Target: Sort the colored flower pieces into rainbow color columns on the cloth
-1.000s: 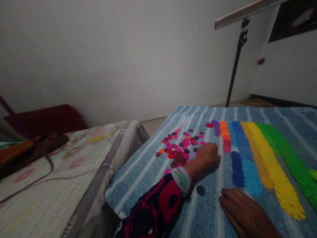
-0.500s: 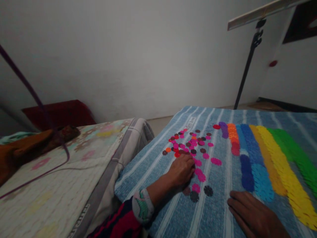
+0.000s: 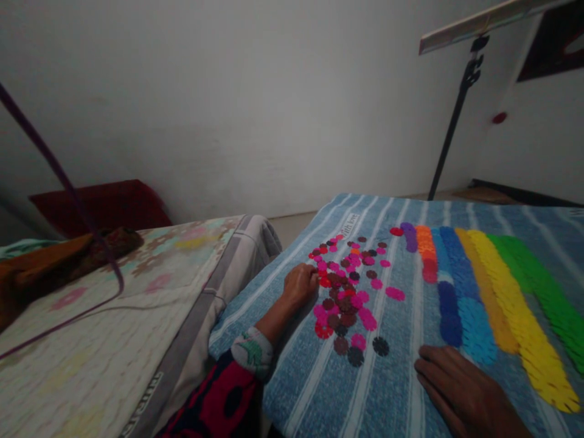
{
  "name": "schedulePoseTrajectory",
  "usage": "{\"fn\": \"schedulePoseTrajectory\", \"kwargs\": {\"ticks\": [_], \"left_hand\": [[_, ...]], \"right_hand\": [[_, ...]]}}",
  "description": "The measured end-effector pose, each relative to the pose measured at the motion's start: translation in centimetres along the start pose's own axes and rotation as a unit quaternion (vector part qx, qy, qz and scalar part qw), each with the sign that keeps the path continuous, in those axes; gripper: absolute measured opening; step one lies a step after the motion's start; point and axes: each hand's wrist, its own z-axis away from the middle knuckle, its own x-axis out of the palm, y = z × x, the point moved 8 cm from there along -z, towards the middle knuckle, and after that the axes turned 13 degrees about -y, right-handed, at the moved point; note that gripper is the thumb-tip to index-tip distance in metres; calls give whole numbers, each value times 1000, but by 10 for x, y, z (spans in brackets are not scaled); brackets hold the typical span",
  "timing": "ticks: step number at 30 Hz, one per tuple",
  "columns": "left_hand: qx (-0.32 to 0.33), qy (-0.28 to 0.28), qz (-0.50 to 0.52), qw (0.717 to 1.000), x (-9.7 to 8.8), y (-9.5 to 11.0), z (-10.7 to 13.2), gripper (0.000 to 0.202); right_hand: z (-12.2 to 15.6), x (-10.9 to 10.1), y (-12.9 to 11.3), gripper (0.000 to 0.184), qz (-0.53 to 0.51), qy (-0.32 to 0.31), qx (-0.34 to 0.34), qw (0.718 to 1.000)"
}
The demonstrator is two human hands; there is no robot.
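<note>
My left hand (image 3: 301,285) is at the left edge of a loose pile of notched plastic discs (image 3: 349,277) in pink, red, brown and black. Its fingers are curled together, and whatever they hold is hidden. Flat on the blue striped cloth (image 3: 392,401) lies my right hand (image 3: 465,386), fingers stretched out, holding nothing. Beyond it, discs overlap in coloured rows: a yellow row (image 3: 515,304), a green row (image 3: 542,292), a light blue group (image 3: 474,328) and a dark blue group (image 3: 449,316). Two black discs (image 3: 380,346) lie near the pile's front end.
A second bed or table with a floral cover (image 3: 104,316) stands to the left, separated by a gap. A purple cord (image 3: 64,176) hangs over it, and an orange-brown cloth (image 3: 59,261) lies on it. A black stand (image 3: 451,134) rises behind the striped cloth, against the wall.
My left hand has moved left, from over the middle of the pile to its left edge, uncovering brown, red and pink discs. My right hand stays in place.
</note>
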Motion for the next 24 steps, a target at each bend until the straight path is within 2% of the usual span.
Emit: {"fn": "schedulePoseTrajectory", "kwargs": {"ticks": [4, 8, 11, 18, 24], "left_hand": [[-31, -20, -18, 999, 4, -2, -15, 29], [-25, -7, -45, 999, 8, 2, -29, 28], [-25, -13, -23, 999, 9, 0, -37, 24], [-15, -35, 110, 993, 9, -5, -46, 5], [4, -23, 269, 963, 15, -9, -54, 19]], "right_hand": [[0, 3, 1, 28, -18, -12, 13, 1000], [-2, 5, 2, 25, -31, -39, 20, 999], [-6, 8, 2, 25, -47, -65, 40, 996], [-8, 9, 1, 25, -59, -74, 67, 993], [-4, 9, 1, 24, -58, -67, 53, 995]]}}
